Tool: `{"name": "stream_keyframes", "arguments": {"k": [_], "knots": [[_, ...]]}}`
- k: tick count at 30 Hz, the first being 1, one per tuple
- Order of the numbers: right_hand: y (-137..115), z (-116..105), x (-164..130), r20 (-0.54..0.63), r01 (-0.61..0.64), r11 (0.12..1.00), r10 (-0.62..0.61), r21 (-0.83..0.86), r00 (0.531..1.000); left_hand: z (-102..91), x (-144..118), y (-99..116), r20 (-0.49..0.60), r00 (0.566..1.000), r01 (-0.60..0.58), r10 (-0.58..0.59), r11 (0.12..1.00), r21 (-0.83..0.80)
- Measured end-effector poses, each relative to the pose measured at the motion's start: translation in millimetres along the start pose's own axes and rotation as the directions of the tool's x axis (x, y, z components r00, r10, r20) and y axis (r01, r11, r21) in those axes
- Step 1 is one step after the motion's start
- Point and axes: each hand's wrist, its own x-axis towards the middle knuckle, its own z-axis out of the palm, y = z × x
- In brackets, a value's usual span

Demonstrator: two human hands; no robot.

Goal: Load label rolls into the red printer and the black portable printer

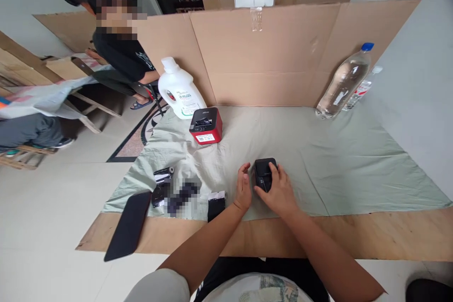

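We find the small black device lying on the pale green cloth near the desk's front edge, with the right hand laid over it, fingers curled in a loose grip, and the left hand open, touching its left side. It sits closed as far as we can tell; the red-and-black printer and black parts lie untouched.

Open ground: bare green cloth stretches right of the hands, toward the water bottles.
Left flank: red-and-black label printer, detergent bottle, small black parts and a phone crowd the way.
Rear: cardboard wall closes off passage.
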Motion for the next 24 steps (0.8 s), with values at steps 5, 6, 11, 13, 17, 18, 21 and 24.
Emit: {"name": "stream_keyframes", "arguments": {"k": [5,6,11,13,17,18,21,24], "knots": [[-2.6,7.4,10.8,0.067,-0.014,0.999,0.017,-0.048,0.998,-2.8,-0.5,2.5,0.005,0.999,0.034,-0.035,0.995,0.090],[5.7,6.2,18.1,0.069,-0.012,1.000,0.014,-0.024,0.998,-3.5,-0.1,3.1,0.023,0.999,0.031,-0.034,0.992,0.120],[80.2,-20.9,97.6,-0.033,-0.175,0.982,0.178,0.068,0.984,-3.8,1.6,3.1,0.157,0.988,-0.036,-0.007,0.962,0.272],[114.9,-38.2,140.2,-0.100,-0.327,0.945,0.327,0.015,0.940,-2.6,1.7,2.6,0.206,0.978,-0.078,0.005,0.934,0.349],[171.9,-67.8,204.3,-0.202,-0.546,0.832,0.520,-0.099,0.830,-1.8,2.6,2.7,0.330,0.944,-0.190,0.026,0.860,0.474],[182.4,-72.5,213.5,-0.215,-0.575,0.808,0.543,-0.127,0.811,-1.8,3.3,2.9,0.355,0.934,-0.212,0.029,0.847,0.487],[204.8,-78.6,227.0,-0.202,-0.614,0.767,0.581,-0.188,0.788,-0.7,6.1,4.7,0.397,0.918,-0.242,0.021,0.821,0.516],[214.8,-76.8,226.9,-0.154,-0.615,0.757,0.596,-0.221,0.788,2.2,5.3,12.2,0.426,0.904,-0.243,-0.030,0.785,0.570]]}}
